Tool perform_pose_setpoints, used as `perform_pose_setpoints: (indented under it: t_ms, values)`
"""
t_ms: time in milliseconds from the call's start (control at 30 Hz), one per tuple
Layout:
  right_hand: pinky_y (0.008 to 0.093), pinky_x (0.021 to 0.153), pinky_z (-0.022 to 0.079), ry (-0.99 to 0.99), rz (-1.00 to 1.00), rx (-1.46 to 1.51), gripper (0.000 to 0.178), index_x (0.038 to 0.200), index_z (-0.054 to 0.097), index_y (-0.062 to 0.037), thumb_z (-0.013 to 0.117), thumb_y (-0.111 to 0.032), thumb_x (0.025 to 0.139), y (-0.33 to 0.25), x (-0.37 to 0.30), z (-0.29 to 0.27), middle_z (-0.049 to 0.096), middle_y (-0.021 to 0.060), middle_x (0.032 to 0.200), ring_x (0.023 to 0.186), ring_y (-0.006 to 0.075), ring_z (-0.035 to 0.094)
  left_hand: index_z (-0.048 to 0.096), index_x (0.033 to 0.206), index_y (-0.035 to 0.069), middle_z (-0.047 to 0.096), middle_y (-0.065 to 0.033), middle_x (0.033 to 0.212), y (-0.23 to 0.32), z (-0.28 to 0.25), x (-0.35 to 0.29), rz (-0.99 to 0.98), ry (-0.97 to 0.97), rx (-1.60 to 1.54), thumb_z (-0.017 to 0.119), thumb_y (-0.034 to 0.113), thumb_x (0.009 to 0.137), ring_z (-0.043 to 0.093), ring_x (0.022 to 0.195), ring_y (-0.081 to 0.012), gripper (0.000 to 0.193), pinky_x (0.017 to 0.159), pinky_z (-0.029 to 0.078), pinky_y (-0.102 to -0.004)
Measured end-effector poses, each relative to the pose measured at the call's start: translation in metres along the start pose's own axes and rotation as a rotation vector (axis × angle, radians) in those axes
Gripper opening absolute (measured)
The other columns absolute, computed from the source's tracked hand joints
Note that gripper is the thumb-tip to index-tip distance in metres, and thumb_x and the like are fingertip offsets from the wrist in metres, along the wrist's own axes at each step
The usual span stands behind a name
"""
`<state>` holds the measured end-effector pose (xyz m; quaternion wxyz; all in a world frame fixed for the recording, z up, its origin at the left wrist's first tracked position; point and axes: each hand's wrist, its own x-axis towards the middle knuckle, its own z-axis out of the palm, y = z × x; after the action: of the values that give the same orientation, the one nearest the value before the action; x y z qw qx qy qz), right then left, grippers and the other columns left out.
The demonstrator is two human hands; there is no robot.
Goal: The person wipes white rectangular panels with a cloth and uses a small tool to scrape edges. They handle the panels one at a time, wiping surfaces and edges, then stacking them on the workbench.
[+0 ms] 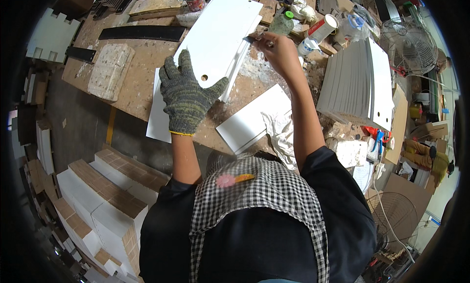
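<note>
My left hand (187, 96), in a dark grey-green knit glove with a yellow cuff, lies with fingers spread on the near end of a white panel (223, 33). The panel has a round hole near that end and rests on other white panels. At the panel's right edge, my bare right hand (276, 48) is closed round a small dark flat blade (250, 38), most of it hidden by the fingers. A smaller white board (254, 117) lies on the worktable (139, 87) nearer to me, beside a crumpled white cloth (281, 136).
Right of my forearm stands a stack of white panels (355, 87). Behind it are a green-capped bottle (282, 23), a red-and-white can (323, 28) and a fan (409, 45). A wrapped block (111, 70) and dark strips (142, 33) lie left. Stacked white boards (110, 195) stand below.
</note>
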<state>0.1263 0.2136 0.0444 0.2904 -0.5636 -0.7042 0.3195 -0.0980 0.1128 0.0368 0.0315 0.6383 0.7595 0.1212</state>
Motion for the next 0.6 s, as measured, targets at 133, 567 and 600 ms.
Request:
perform_pose_setpoints:
  t_ms: [133, 567, 600]
  values:
    - [0.0374, 0.069, 0.056, 0.017, -0.056, -0.051, 0.024, 0.115, 0.076, -0.0094, 0.071, -0.012, 0.092, -0.003, -0.004, -0.001, 0.077, 0.0161, 0.094, 0.075, 0.0239, 0.073, 0.03, 0.155, 0.004, 0.03, -0.0392, 0.15, -0.002, 0.003, -0.001, 0.022, 0.016, -0.019, 0.077, 0.071, 0.071, 0.029, 0.143, -0.0533, 0.118, 0.117, 0.029, -0.0612]
    - [0.0308, 0.059, 0.051, -0.047, -0.023, -0.002, 0.027, 0.121, 0.075, -0.0128, 0.072, -0.016, 0.094, 0.008, -0.006, 0.005, 0.078, 0.0087, 0.089, 0.066, 0.01, 0.065, 0.029, 0.155, 0.004, 0.032, -0.0383, 0.149, 0.0, -0.001, -0.001, 0.012, -0.001, -0.024, 0.077, 0.071, 0.072, 0.031, 0.141, -0.0524, 0.118, 0.116, 0.029, -0.0611]
    - [0.0308, 0.059, 0.051, -0.025, -0.041, 0.004, 0.027, 0.121, 0.075, -0.013, 0.072, -0.016, 0.094, 0.008, -0.004, 0.006, 0.078, 0.0084, 0.088, 0.066, 0.0101, 0.065, 0.029, 0.156, 0.004, 0.032, -0.0383, 0.149, 0.001, -0.002, -0.001, 0.009, -0.004, -0.029, 0.078, 0.071, 0.072, 0.031, 0.142, -0.0525, 0.118, 0.117, 0.029, -0.0611]
